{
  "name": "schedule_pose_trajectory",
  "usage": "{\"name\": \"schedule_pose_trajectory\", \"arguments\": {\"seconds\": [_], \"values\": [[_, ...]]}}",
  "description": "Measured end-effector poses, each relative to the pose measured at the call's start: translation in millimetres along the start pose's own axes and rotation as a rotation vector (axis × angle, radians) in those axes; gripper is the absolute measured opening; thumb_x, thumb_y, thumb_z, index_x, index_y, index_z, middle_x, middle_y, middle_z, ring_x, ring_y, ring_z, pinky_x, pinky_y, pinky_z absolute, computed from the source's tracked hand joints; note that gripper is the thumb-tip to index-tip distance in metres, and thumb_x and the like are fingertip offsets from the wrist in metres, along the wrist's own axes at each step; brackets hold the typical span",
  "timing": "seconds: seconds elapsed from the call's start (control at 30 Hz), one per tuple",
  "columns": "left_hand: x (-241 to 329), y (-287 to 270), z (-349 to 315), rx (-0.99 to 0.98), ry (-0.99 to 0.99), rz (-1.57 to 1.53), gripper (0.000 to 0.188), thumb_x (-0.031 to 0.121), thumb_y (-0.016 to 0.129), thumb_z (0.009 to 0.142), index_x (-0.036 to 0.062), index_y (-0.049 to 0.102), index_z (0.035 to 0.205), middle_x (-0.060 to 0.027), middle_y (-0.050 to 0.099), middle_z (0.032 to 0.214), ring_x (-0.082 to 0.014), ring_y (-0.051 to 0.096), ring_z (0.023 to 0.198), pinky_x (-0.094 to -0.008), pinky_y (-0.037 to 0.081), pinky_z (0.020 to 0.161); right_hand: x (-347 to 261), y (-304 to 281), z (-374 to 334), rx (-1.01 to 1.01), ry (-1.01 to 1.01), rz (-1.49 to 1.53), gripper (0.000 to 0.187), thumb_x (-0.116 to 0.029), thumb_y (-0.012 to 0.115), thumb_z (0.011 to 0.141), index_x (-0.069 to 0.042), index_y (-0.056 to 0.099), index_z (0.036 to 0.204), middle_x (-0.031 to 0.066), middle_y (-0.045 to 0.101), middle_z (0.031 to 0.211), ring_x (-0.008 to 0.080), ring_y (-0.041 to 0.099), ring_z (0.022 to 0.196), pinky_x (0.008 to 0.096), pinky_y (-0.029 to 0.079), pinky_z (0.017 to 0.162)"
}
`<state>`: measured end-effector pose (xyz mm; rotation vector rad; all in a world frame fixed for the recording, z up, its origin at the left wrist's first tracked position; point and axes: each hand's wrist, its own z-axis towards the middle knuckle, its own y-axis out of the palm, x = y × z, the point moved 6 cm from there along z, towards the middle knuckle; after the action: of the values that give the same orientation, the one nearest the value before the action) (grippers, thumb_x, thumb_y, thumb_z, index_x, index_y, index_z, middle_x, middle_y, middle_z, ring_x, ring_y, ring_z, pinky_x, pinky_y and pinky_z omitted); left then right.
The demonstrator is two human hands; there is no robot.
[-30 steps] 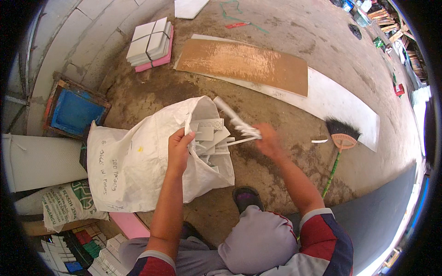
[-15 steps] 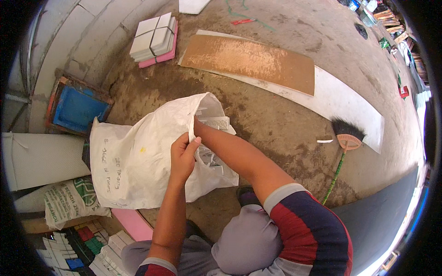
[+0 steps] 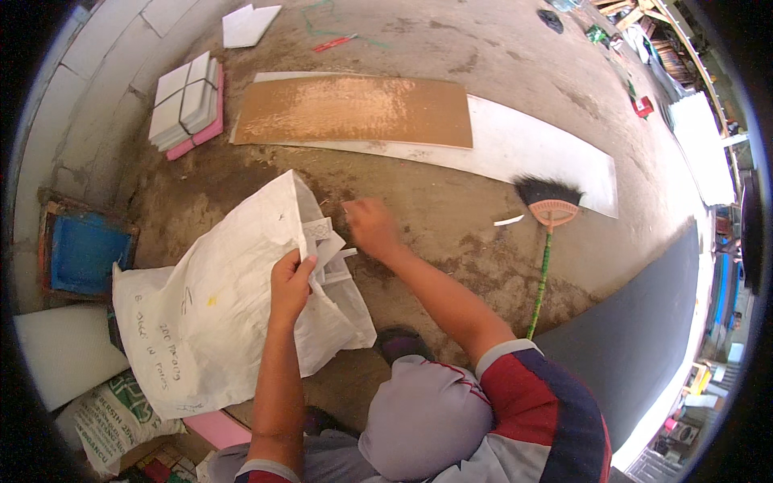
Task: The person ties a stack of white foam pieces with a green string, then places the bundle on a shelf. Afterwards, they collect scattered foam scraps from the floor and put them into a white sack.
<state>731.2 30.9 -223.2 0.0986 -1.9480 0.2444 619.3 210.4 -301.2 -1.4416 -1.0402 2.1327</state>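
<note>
A large white woven sack [image 3: 217, 298] lies tilted in front of me, its mouth facing right. My left hand [image 3: 290, 288] is closed on the rim of that mouth, thumb on top. Inside the opening, several white flat pieces [image 3: 332, 262] stick out, one with a patterned face. My right hand [image 3: 374, 230] is outside the sack, just right of the mouth and above the floor. Its fingers look curled but are smeared by motion, and whether anything is in them is hidden.
A brown board [image 3: 354, 113] lies on a long white sheet [image 3: 547, 145] ahead. A broom [image 3: 554, 211] with a green handle is at the right. Strapped white slabs [image 3: 181, 105] and a blue tray [image 3: 87, 253] sit by the block wall. A printed sack [image 3: 113, 423] is lower left.
My right hand has come out of the sack's mouth to its right side. My left hand still holds the rim. The view has shifted, so the surroundings sit further left.
</note>
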Motion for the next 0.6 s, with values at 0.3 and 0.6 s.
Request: {"name": "schedule_pose_trajectory", "arguments": {"seconds": [0.3, 0.6], "values": [[-9, 15, -2, -0.012, -0.026, 0.033, 0.019, 0.020, 0.065, 0.099, 0.0021, 0.071, 0.097, 0.0038, 0.057, 0.070, -0.0053, 0.047, 0.055, -0.0257, 0.036, 0.048, 174, -150, -136, 0.376, 0.935, -0.794, 0.036, -0.037, 0.067, 0.095, -0.013, 0.069, 0.122, 0.0178, 0.062, 0.112, 0.0372, 0.058, 0.112, 0.0525, 0.049, 0.091], [-4, 8, 4, 0.057, -0.034, -0.161, 0.020, 0.019, 0.065, 0.099, 0.0009, 0.073, 0.101, 0.0030, 0.064, 0.080, -0.0056, 0.054, 0.065, -0.0245, 0.041, 0.056, 213, -124, -157, 0.340, 0.840, -0.581, 0.032, -0.027, 0.069, 0.093, -0.011, 0.068, 0.121, 0.0132, 0.067, 0.112, 0.0351, 0.063, 0.108, 0.0503, 0.051, 0.089]]}}
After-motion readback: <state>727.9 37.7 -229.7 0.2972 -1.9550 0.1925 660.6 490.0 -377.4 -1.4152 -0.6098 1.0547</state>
